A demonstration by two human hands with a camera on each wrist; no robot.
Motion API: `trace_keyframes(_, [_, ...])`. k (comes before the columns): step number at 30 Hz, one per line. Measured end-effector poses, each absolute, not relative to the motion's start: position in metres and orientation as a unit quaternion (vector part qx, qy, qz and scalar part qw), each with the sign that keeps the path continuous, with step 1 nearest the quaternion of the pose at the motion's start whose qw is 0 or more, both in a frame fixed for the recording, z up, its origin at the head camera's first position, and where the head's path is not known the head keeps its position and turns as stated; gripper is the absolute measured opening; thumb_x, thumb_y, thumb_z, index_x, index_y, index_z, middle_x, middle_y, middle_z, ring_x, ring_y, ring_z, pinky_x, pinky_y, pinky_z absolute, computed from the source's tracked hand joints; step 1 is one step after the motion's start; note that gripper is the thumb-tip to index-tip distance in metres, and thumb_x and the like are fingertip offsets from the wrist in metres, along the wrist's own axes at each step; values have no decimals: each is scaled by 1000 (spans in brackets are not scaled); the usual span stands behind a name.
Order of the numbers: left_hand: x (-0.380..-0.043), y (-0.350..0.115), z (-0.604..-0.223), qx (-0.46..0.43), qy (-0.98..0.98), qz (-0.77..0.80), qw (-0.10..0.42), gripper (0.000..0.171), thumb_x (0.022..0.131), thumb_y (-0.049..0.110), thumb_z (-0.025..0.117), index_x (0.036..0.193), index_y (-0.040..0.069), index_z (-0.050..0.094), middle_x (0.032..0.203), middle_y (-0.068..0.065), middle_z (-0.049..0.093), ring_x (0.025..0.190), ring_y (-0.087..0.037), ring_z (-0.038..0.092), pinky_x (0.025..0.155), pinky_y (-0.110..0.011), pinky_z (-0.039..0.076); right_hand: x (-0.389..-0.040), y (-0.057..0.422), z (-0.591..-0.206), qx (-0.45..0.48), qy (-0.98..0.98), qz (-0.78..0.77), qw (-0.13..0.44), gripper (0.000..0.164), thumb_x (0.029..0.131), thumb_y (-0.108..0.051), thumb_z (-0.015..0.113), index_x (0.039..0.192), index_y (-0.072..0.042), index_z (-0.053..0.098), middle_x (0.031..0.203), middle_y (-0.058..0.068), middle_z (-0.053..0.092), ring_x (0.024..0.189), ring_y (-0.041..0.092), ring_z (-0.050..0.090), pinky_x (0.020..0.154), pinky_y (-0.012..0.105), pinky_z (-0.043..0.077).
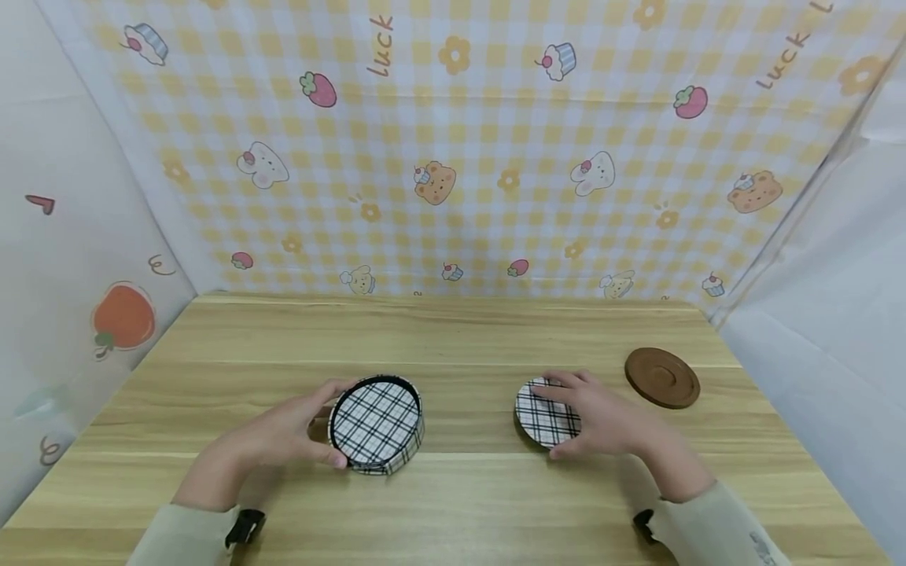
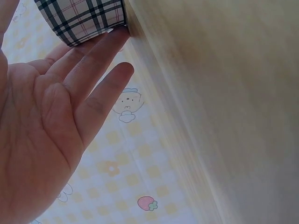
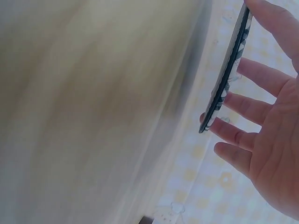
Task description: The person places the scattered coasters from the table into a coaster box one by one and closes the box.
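Observation:
In the head view my left hand (image 1: 286, 428) grips the left side of a round black-and-white plaid holder (image 1: 375, 424) with a black rim. Plaid also fills the round face inside that rim. The left wrist view shows fingertips against the holder's side wall (image 2: 91, 16), low by the table. On the right, my right hand (image 1: 602, 417) holds a thin round plaid coaster (image 1: 541, 417) between thumb and fingertips, covering its right part. Seen edge-on in the right wrist view, the coaster (image 3: 226, 70) is dark-edged, tilted and raised off the table.
A brown round coaster-like disc (image 1: 661, 377) with ringed grooves lies at the right of the wooden table (image 1: 467, 511). Behind the table hangs a yellow checked cloth (image 1: 481, 228); pale cloths hang at both sides. Dark straps (image 1: 244, 527) sit at both wrists.

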State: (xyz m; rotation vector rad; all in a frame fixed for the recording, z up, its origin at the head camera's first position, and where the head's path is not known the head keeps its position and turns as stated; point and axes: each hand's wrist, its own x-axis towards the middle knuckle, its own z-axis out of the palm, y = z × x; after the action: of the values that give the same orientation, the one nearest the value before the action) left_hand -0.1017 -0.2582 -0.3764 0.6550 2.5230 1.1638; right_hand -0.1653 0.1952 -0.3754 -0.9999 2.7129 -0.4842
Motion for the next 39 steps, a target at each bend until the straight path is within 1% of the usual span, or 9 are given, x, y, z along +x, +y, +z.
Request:
trace_keyframes(6, [-102,-259,-377,229,866,417,152,98,74,30,85,151,6,29,147,-25,47,131,-53,47,104,-63,45,-166,174,-370,-333,920,-169,118,88,72,-45,86,148,-23,49,158,10,37,140,38,37,103,56,47])
trace_keyframes(9, [-102,-259,-377,231,864,420,154,98,75,29,84,151,5,29,147,-25,47,132,-52,47,104,-62,46,-168,163,-368,-345,915,-170,119,87,73,-45,85,148,-23,48,158,10,36,139,36,38,101,55,48])
trace_keyframes(15, [-102,-259,-376,224,867,417,157,97,75,30,84,151,5,29,146,-26,48,131,-54,46,105,-65,44,-173,138,-363,-386,900,-168,113,85,75,-44,84,148,-20,49,156,13,38,135,37,40,98,54,51])
trace_keyframes(22, [-102,-258,-376,216,877,402,149,97,73,34,85,150,8,32,146,-24,50,131,-52,49,105,-66,43,-170,111,-353,-399,890,-178,133,84,77,-45,83,149,-23,47,160,10,33,139,33,36,101,51,51])
trace_keyframes(26, [-103,-258,-375,211,883,393,147,98,72,35,85,150,7,32,145,-24,51,129,-51,50,104,-67,43,-169,97,-349,-413,882,-179,135,84,77,-44,83,150,-22,46,160,9,32,139,32,36,101,51,51])
trace_keyframes(30, [-102,-258,-374,211,882,394,149,98,73,35,85,150,7,32,144,-25,51,129,-51,50,104,-66,44,-169,84,-347,-427,878,-168,135,84,78,-46,82,150,-23,45,161,9,31,139,31,36,102,50,51])
trace_keyframes(33, [-102,-257,-374,212,882,393,151,98,74,35,85,150,6,31,145,-25,50,129,-52,50,104,-66,44,-168,74,-346,-435,876,-159,136,85,78,-48,81,151,-25,44,163,6,29,139,29,35,103,48,50])
trace_keyframes(39, [-103,-257,-374,214,880,395,155,97,75,35,84,150,6,30,146,-25,49,130,-52,48,104,-66,44,-166,55,-343,-462,864,-154,130,85,77,-48,82,151,-25,44,162,7,30,138,30,35,106,47,49])
